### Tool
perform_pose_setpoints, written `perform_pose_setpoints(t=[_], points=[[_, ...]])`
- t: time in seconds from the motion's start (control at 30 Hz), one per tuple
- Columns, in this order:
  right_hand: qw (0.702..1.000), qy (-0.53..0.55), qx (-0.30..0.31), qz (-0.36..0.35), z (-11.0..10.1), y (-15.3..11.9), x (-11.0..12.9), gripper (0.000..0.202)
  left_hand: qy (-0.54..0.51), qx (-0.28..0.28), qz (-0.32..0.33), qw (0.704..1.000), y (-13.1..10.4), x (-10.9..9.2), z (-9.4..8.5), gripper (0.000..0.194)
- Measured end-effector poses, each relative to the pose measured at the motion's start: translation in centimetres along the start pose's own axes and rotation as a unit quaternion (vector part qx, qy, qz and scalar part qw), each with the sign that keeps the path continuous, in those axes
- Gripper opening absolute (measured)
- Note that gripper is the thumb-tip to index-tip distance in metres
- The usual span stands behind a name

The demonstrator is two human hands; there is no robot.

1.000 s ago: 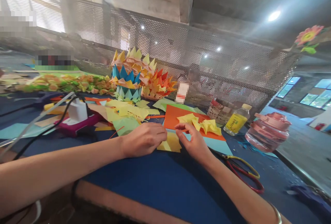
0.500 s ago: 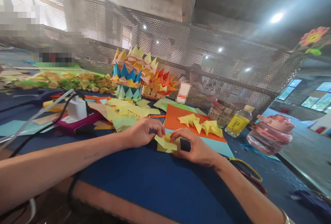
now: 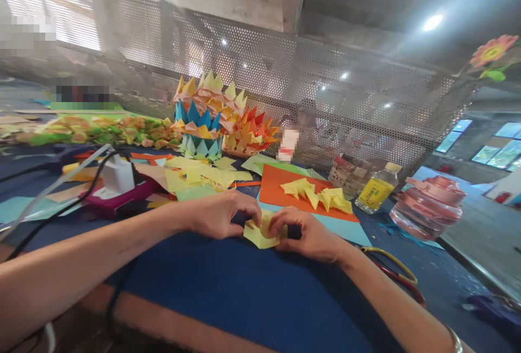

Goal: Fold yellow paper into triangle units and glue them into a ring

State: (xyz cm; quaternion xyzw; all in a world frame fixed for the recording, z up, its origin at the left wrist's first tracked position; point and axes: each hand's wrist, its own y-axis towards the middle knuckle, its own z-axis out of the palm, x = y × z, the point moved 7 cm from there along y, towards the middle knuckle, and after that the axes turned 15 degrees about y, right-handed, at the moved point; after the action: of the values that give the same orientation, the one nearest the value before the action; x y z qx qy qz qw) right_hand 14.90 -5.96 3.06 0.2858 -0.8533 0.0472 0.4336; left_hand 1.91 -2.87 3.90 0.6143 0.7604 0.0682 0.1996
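A small piece of yellow paper (image 3: 264, 238), partly folded, is between my two hands just above the blue table. My left hand (image 3: 222, 214) pinches its left edge, fingertips on top. My right hand (image 3: 307, 233) grips the right side, with curled fingers pressing on the face and the thumb low at the edge. Behind the fingers part of the paper is hidden. Just beyond lie folded yellow paper pieces (image 3: 317, 194) on an orange sheet (image 3: 273, 182), which overlaps a light blue sheet (image 3: 345, 229).
Pointed paper crowns (image 3: 203, 119) stand at the back beside loose yellow paper (image 3: 191, 174). A purple power strip (image 3: 122, 195) with cables sits left. On the right are a yellow-labelled bottle (image 3: 376, 190), a pink water jug (image 3: 429, 206) and scissors with yellow and red handles (image 3: 393, 260).
The paper has turned and tipped, so its lower edge now shows a point toward me. My left hand has shifted slightly down along its left edge; the right hand stays nearly in place.
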Motion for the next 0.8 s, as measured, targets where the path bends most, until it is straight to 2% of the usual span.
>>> perform_pose_setpoints(t=[0.13, 0.27, 0.5, 0.8], points=[[1.0, 0.025, 0.014, -0.003, 0.1, 0.2, 0.3, 0.012, -0.116, 0.037, 0.028, 0.992, 0.2, 0.1, 0.2, 0.007], [0.999, 0.048, 0.023, -0.006, 0.2, 0.4, 0.3, 0.015, -0.16, 0.038, 0.014, 0.986, 0.4, 0.8, 0.8, 0.01], [0.999, 0.036, 0.008, 0.012, 0.7, 0.7, 0.0, 0.031, -0.135, 0.009, -0.085, 0.987, 0.5, 2.1, 1.7, 0.014], [0.999, 0.024, -0.033, 0.022, 1.0, 0.8, -0.5, 0.03, -0.07, -0.02, -0.115, 0.991, 0.4, 1.5, 1.8, 0.012]])
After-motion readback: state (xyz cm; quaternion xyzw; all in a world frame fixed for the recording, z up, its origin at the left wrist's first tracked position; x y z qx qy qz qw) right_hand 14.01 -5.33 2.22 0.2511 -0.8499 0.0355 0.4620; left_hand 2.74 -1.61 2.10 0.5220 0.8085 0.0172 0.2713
